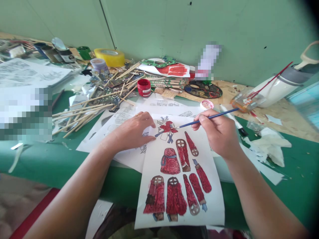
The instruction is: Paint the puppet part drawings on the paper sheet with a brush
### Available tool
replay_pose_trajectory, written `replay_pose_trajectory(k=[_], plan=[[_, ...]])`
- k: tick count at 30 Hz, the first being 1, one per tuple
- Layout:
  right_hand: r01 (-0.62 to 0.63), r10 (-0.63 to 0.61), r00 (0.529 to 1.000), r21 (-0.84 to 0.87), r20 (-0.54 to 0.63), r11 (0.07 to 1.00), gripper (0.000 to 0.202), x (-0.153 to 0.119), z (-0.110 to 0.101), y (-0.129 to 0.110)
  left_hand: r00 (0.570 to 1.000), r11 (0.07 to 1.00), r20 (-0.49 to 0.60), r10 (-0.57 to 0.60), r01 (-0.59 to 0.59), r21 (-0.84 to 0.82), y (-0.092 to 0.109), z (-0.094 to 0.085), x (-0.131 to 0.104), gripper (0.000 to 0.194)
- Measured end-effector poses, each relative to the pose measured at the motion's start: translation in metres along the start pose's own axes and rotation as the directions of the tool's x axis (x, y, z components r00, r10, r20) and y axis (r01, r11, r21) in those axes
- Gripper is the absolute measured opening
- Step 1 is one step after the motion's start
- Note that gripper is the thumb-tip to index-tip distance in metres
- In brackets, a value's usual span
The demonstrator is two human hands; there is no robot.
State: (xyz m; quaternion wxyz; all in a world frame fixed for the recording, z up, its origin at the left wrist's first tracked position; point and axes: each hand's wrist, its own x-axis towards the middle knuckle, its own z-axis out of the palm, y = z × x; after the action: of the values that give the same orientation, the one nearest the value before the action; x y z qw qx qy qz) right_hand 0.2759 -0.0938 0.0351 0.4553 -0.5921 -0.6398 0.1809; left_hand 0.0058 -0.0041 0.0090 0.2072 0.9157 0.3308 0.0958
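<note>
So your painted sheet [209, 205] is sitting on the green tabletop [299, 179], right in front of you, its bottom edge reaching past the near edge of the table. Most of the figure parts on it are deep red with dark patterning, plus bits of blue and brown, and the small figure at the top is part red, part bare line art.

Your right hand [216, 131] is over the sheet's upper right edge, thumb and fingers closed on a blue paintbrush [209, 118]. The brush slants down to the left, tip at the red part of that top figure. Can't tell if the bristles are actually touching.

Your left hand [136, 131] is at the sheet's upper left, thumb and fingers spread apart around the figure, not clamped on anything.

Other line-art sheets [99, 137] lie partly under the painted one. Just beyond its top right corner there's a round lid [206, 105] with pink inside, and behind that a paint palette [203, 90]. An open red paint jar [144, 88] stands beyond the top edge, thin wooden sticks [84, 113] are off to the left, and crumpled tissue [274, 142] is over to the right.
</note>
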Motion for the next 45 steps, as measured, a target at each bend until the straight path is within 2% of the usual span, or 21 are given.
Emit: replay_pose_trajectory(k=[3, 9, 14, 19, 23, 28, 36, 45], plan=[[0.007, -0.007, 1.0, -0.002, -0.021, 1.0, 0.02, 0.0002, 0.0006, 0.001, 1.0, 1.0, -0.004, 0.005, -0.005, -0.016, 0.0001, -0.0002, 0.0, 0.028], [0.007, -0.007, 1.0, -0.007, 0.016, 1.0, 0.02, -0.0007, 0.0002, 0.0008, 1.0, 1.0, -0.003, 0.004, -0.004, -0.017, 0.0002, -0.0006, -0.0003, 0.027], [0.034, -0.034, 0.999, -0.009, -0.026, 0.999, 0.02, -0.0004, 0.0005, 0.0012, 1.0, 1.0, -0.001, 0.004, -0.004, 0.004, -0.0003, 0.0, 0.0003, 0.027], [0.028, -0.028, 1.0, 0.002, 0.009, 1.0, 0.02, -0.0006, 0.0023, 0.0018, 1.0, 1.0, 0.004, 0.003, -0.003, 0.017, -0.0001, -0.0002, 0.0006, 0.029], [0.033, -0.032, 0.999, 0.008, -0.027, 0.999, 0.02, -0.0003, 0.0025, 0.0022, 1.0, 0.999, 0.009, -0.011, 0.01, 0.03, 0.0012, -0.0006, 0.0005, 0.029], [0.017, -0.018, 1.0, 0.021, 0.02, 1.0, 0.021, -0.0006, 0.0014, 0.0015, 1.0, 1.0, -0.001, -0.006, 0.006, 0.013, 0.0019, 0.0001, 0.0003, 0.029], [0.014, -0.015, 1.0, 0.048, 0.025, 0.999, 0.02, -0.0008, 0.0022, 0.0028, 1.0, 1.0, -0.012, 0.014, -0.014, 0.017, -0.0011, 0.0008, -0.0007, 0.029], [0.03, -0.028, 0.999, 0.088, -0.027, 0.996, 0.02, -0.0004, 0.0028, 0.0017, 1.0, 1.0, -0.009, 0.006, -0.006, 0.017, -0.0016, 0.0013, -0.0008, 0.028]])
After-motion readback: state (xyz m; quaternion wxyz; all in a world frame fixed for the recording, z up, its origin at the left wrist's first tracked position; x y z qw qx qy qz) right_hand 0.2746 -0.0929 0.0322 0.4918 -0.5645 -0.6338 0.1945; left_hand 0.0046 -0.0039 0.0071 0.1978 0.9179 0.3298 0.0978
